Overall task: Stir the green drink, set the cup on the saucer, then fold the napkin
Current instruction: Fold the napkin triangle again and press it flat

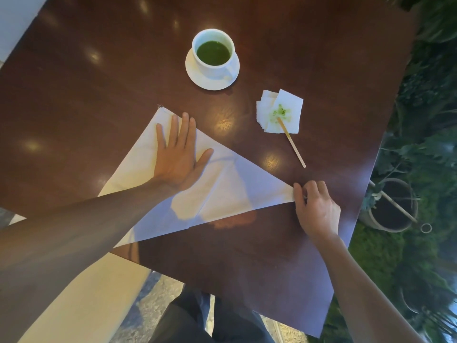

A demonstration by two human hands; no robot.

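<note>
A white cup of green drink stands on its white saucer at the far middle of the dark wooden table. A large white cloth napkin lies in front of me, folded into a triangle. My left hand presses flat on its left part, fingers spread. My right hand pinches the napkin's right corner between thumb and fingers. A wooden stir stick rests with its tip on a green-stained paper tissue to the right of the cup.
The table's right edge runs diagonally, with potted plants and greenery on the floor beyond it. A pale bench seat and my dark trousers show below the near table edge.
</note>
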